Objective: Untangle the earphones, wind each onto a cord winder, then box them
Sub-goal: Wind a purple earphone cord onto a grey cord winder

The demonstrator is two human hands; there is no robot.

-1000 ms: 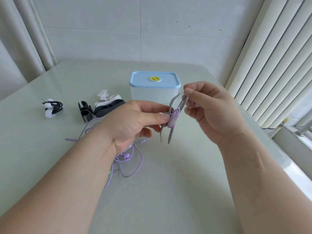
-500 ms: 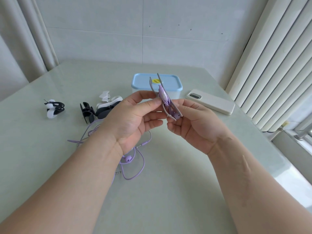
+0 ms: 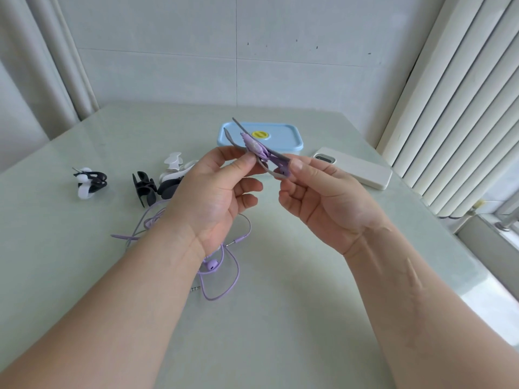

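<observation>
Earphone cord [image 3: 222,265], thin and lilac, loops loosely on the glossy pale-green table [image 3: 280,318] beneath our left wrist. Above it, our left hand [image 3: 213,197] and right hand [image 3: 323,197] both pinch a flat grey winder [image 3: 259,148] wrapped in lilac. Beyond stand a blue-lidded box [image 3: 261,136], a tiled wall [image 3: 168,74] and ribbed blinds [image 3: 449,108].

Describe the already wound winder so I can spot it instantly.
From the blue-lidded box, look far left along the table. The white winder sits alone, wrapped in black cord, apart from the clustered winders by the left hand.
</observation>
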